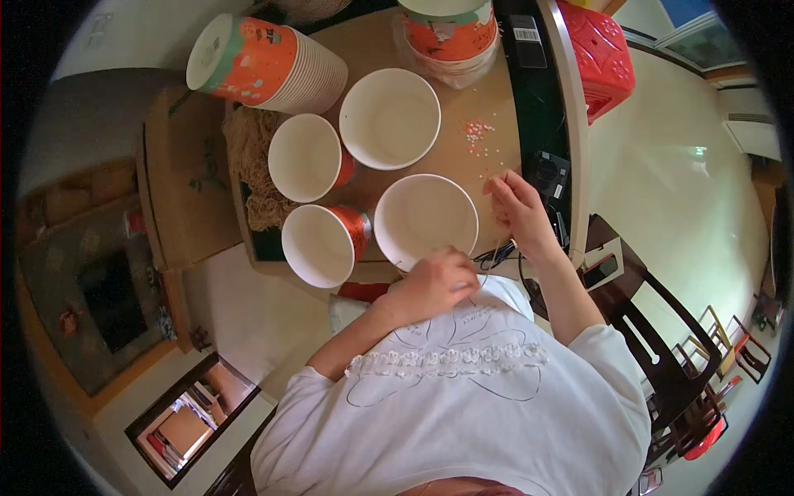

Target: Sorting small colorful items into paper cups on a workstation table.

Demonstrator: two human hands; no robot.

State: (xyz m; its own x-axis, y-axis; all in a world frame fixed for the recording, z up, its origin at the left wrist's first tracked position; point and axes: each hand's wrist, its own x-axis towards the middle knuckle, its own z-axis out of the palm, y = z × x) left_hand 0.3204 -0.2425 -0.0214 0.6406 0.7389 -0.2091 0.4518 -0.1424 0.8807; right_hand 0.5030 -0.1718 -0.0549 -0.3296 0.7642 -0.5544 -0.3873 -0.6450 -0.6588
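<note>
My left hand (434, 285) is curled, slightly blurred, at the near rim of a large white-lined paper bucket (426, 219). To its right my right hand (517, 207) is closed, fingertips pinched together over the table's right part. A thin tan strand (496, 248) shows between the hands; whether either holds it is too fine to see. Another large paper bucket (390, 120) stands behind the first. Two smaller orange-sided paper buckets (304, 157) (318, 246) are on the left. Small red and white beads (477, 136) lie scattered beyond my right hand.
A stack of orange paper buckets (269, 66) lies at the far left, with another wrapped stack (451, 37) at the back. Tangled brown twine (252, 165) lies along the left edge. Black devices (550, 174) and cables sit at the right edge, near a red stool (595, 58) and dark chair (662, 331).
</note>
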